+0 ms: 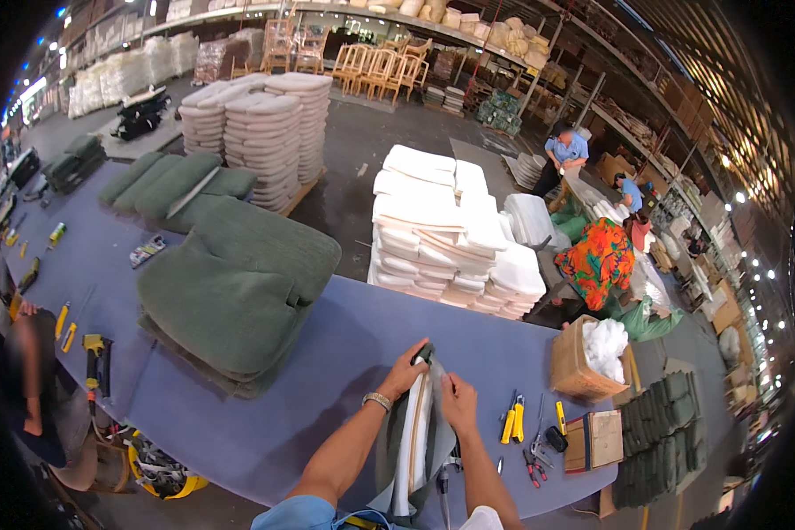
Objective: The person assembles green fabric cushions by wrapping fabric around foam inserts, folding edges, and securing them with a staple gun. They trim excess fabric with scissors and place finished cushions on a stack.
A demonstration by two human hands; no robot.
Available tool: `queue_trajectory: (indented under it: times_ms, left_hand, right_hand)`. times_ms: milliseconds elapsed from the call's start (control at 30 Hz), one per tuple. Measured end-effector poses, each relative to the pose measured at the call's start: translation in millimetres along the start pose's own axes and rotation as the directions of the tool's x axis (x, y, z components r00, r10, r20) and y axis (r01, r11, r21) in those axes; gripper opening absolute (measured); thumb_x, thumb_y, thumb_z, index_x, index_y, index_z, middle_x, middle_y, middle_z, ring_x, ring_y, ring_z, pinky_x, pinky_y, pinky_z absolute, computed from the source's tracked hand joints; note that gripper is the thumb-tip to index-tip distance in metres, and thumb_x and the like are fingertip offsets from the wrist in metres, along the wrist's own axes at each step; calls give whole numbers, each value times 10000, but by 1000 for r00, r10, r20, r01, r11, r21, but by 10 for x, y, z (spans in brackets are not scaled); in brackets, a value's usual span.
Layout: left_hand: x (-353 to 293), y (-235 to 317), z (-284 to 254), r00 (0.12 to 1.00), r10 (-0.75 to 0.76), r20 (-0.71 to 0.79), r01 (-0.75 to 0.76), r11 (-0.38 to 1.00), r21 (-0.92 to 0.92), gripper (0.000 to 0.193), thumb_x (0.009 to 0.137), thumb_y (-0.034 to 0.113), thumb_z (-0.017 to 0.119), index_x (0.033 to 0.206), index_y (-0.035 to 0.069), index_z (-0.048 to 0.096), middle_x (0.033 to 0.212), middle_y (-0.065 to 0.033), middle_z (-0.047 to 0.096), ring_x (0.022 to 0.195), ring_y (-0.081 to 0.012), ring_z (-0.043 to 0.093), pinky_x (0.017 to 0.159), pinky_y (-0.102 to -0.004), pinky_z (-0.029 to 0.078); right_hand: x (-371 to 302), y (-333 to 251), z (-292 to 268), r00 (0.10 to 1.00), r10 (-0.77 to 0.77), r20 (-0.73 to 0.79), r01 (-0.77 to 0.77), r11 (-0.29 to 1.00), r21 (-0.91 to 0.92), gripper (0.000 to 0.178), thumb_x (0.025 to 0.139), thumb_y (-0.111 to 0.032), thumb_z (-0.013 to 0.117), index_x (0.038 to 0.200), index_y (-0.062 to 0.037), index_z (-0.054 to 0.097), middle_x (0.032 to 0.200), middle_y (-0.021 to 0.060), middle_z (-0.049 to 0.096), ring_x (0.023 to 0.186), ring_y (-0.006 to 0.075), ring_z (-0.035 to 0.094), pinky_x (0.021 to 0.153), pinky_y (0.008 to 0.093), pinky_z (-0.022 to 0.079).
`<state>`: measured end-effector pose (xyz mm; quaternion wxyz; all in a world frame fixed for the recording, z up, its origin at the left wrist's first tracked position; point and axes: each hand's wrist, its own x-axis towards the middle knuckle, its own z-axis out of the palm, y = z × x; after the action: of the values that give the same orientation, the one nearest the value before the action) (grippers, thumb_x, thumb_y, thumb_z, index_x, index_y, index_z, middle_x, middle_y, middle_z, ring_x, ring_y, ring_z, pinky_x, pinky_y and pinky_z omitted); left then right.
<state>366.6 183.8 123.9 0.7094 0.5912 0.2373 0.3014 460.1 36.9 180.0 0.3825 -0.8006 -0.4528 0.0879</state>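
My left fingers (418, 351) are clamped on the far end of the green-and-white padded piece (414, 433), which is before me at the near side of the desk (238, 437). My right fingers (451, 385) pinch its cloth on the right.

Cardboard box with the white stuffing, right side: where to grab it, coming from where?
Probably by two opposite side walls of the box, coming from the near side of the blue table. The white stuffing heaps above the rim, so the top looks soft; the upright walls seem firmer.
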Motion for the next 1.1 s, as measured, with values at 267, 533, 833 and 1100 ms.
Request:
queue_trajectory:
  times_ms: [267,533,833,1100]
  left_hand:
    - [-927,1550,557,867,499,1,-484,840,246,735,847,10,570,1562,39,406,1588,-154,442,1476,-268,405,1218,-368,293]
    - [-1624,1305,987,804,593,-36,-530,743,409,701,885,-6,536,1571,41,398,1627,-169,390,1512,-287,359,1238,-397,261]
    - [-1940,1352,1279,792,608,-56,-521,721,457,655,882,-55,532,1528,31,462,1589,-172,455,1489,-302,409,1218,-406,309]
    - [-2458,1410,1191,718,685,-119,-498,626,600,632,871,-84,499,1499,-18,471,1546,-234,485,1447,-340,464,1195,-418,346]
  right_hand:
    - [-515,-662,-820,990,-17,-138,112,682,723,332,1061,-276,595,890,0,667,745,-83,515,729,30,439,611,248,368]
    - [-1010,-628,-1151,973,-217,-83,228,817,530,316,996,-297,660,1109,-3,624,900,105,697,867,246,678,773,384,516]
    - [-1037,-623,-1406,949,-314,-31,299,863,408,337,1039,-289,559,897,9,623,797,236,634,750,463,620,663,491,475]
    - [-1330,-674,-1183,902,-430,29,301,677,671,394,1079,-286,521,813,4,545,705,113,492,639,218,479,593,367,403]
